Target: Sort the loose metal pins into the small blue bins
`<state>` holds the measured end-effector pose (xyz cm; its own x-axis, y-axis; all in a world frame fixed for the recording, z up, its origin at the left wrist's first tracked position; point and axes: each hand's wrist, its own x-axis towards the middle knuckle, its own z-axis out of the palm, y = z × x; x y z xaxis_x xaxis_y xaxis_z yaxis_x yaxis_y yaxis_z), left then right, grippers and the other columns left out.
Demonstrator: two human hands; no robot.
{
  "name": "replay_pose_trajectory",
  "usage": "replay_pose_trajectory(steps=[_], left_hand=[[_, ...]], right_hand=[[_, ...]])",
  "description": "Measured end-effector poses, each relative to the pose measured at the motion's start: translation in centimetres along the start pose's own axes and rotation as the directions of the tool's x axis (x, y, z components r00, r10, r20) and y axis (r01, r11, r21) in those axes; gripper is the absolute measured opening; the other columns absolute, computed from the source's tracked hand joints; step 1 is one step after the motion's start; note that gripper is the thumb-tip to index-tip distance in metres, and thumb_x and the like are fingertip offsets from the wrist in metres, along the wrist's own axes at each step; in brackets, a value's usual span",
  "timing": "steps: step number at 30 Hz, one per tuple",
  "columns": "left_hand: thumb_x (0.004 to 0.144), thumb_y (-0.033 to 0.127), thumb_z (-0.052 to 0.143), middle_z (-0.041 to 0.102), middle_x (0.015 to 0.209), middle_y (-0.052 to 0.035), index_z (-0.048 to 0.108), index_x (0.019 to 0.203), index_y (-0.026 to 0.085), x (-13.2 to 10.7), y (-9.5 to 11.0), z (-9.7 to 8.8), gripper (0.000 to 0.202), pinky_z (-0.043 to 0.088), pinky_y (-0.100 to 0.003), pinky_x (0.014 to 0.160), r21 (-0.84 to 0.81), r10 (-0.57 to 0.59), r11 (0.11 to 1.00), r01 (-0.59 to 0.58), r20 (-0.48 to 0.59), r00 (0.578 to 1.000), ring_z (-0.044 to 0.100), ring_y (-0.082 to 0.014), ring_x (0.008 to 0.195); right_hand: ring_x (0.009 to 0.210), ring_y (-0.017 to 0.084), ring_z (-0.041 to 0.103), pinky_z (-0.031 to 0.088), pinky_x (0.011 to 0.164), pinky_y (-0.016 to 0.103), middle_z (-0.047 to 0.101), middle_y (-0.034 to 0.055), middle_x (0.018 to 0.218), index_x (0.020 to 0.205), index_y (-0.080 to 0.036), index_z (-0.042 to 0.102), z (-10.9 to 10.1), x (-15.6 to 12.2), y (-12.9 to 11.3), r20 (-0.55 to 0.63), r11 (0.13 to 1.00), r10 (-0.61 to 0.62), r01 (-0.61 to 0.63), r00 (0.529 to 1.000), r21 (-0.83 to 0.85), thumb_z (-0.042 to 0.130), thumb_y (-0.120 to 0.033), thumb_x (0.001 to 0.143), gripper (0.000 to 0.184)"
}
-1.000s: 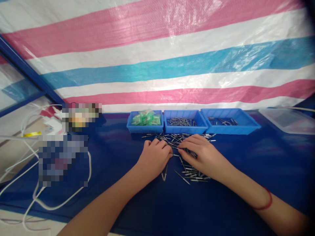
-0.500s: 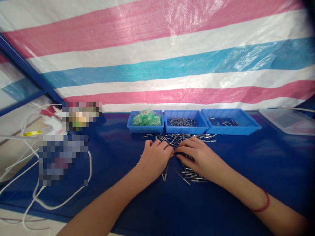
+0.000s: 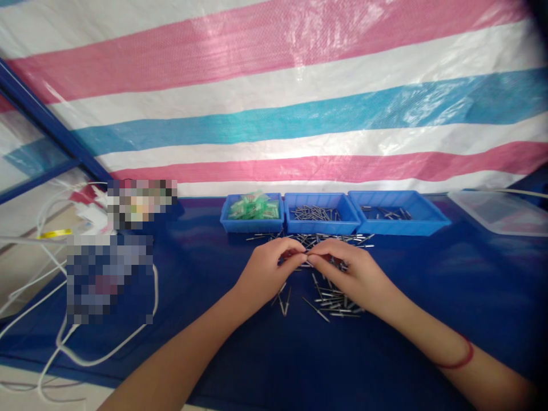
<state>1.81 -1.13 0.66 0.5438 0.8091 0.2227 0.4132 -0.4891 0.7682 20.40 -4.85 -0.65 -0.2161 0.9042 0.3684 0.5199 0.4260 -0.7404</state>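
Note:
My left hand [image 3: 274,265] and my right hand [image 3: 349,268] meet fingertip to fingertip above the pile. Both are closed in a pinch on what looks like a single blind rivet, mostly hidden by the fingers. Behind and under the hands, many loose blind rivets [image 3: 334,237] lie along the fronts of the bins. A second cluster of rivets [image 3: 336,299] spreads below my right hand. Near my left wrist, a few more rivets [image 3: 286,302] lie apart.
Three blue bins stand in a row: the left bin [image 3: 252,227] holds green-and-clear packets, the middle bin [image 3: 321,227] many rivets, the right bin [image 3: 422,214] fewer. A clear plastic lid [image 3: 496,211] lies at right. White cables [image 3: 156,291] run across the table's left side.
My hands have turned so that thumbs and fingertips now face each other in a pinch. They have risen slightly off the pile, uncovering more rivets under the right hand.

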Motion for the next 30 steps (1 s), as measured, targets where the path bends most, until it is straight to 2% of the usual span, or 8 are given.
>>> replay_pose_trajectory(steps=[2, 4, 8, 10, 15, 24, 30], left_hand=[[0.088, 0.035, 0.058, 0.068, 0.089, -0.0017, 0.064, 0.095, 0.017, 0.0, -0.1, 0.2, 0.02, 0.044, -0.023, 0.071, -0.134, -0.066, 0.989, 0.064, -0.017, 0.998, 0.061, -0.0136, 0.079], [0.087, 0.038, 0.058, 0.068, 0.09, -0.0022, 0.064, 0.098, 0.017, -0.1, -0.1, 0.3, 0.025, 0.045, -0.022, 0.072, -0.218, -0.095, 0.971, 0.096, 0.015, 0.995, 0.062, -0.0141, 0.08], [0.09, 0.039, 0.052, 0.069, 0.093, -0.0035, 0.066, 0.1, 0.017, -0.1, 0.4, 0.1, 0.028, 0.044, -0.023, 0.072, -0.195, -0.094, 0.973, 0.12, 0.138, 0.986, 0.061, -0.0154, 0.083], [0.091, 0.038, 0.05, 0.069, 0.092, -0.0039, 0.068, 0.099, 0.016, -0.2, 0.8, 0.1, 0.029, 0.043, -0.022, 0.068, -0.169, -0.099, 0.977, 0.127, 0.164, 0.981, 0.06, -0.0149, 0.079], [0.089, 0.037, 0.053, 0.068, 0.09, -0.0035, 0.066, 0.095, 0.015, -0.3, 1.0, 0.6, 0.026, 0.043, -0.022, 0.065, -0.214, -0.092, 0.97, 0.113, 0.106, 0.99, 0.059, -0.0133, 0.075], [0.089, 0.036, 0.053, 0.068, 0.092, -0.004, 0.066, 0.096, 0.016, -0.3, 1.2, 0.7, 0.025, 0.044, -0.022, 0.064, -0.201, -0.088, 0.973, 0.114, 0.131, 0.987, 0.059, -0.0131, 0.075], [0.08, 0.03, 0.065, 0.065, 0.09, -0.0028, 0.062, 0.086, 0.015, -0.3, 1.0, 1.0, 0.017, 0.045, -0.021, 0.065, -0.271, -0.116, 0.956, 0.11, -0.003, 0.993, 0.058, -0.0114, 0.073]], right_hand=[[0.078, 0.017, 0.059, 0.045, 0.067, 0.031, 0.067, 0.0042, 0.086, 0.087, -0.021, 0.066, 0.1, -0.1, -0.1, -0.01, 0.992, 0.086, -0.085, 0.996, 0.096, 0.055, -0.032, 0.09, 0.017], [0.079, 0.018, 0.06, 0.045, 0.068, 0.031, 0.067, 0.0044, 0.085, 0.085, -0.021, 0.066, 0.0, -0.1, -0.3, -0.025, 0.982, 0.118, -0.113, 0.993, 0.148, 0.055, -0.034, 0.089, 0.018], [0.077, 0.017, 0.059, 0.045, 0.068, 0.03, 0.066, 0.0032, 0.082, 0.082, -0.021, 0.066, -0.3, -0.2, -0.5, -0.121, 0.989, 0.098, -0.084, 0.988, 0.122, 0.056, -0.031, 0.088, 0.016], [0.075, 0.016, 0.058, 0.045, 0.067, 0.029, 0.066, 0.0027, 0.081, 0.081, -0.021, 0.066, -0.4, -0.2, -0.6, -0.162, 0.991, 0.094, -0.078, 0.982, 0.107, 0.056, -0.03, 0.088, 0.015], [0.075, 0.017, 0.06, 0.047, 0.063, 0.029, 0.066, 0.0029, 0.08, 0.082, -0.022, 0.067, -0.2, -0.3, -0.9, -0.144, 0.983, 0.104, -0.08, 0.984, 0.163, 0.059, -0.034, 0.086, 0.015], [0.078, 0.018, 0.061, 0.048, 0.068, 0.031, 0.066, 0.0035, 0.082, 0.083, -0.022, 0.066, -0.5, -0.4, -1.1, -0.146, 0.991, 0.046, -0.027, 0.988, 0.13, 0.058, -0.03, 0.087, 0.012], [0.08, 0.019, 0.062, 0.048, 0.07, 0.032, 0.067, 0.0044, 0.085, 0.086, -0.022, 0.067, -0.5, -0.3, -1.3, -0.138, 0.992, 0.01, 0.008, 0.99, 0.13, 0.057, -0.025, 0.087, 0.01]])
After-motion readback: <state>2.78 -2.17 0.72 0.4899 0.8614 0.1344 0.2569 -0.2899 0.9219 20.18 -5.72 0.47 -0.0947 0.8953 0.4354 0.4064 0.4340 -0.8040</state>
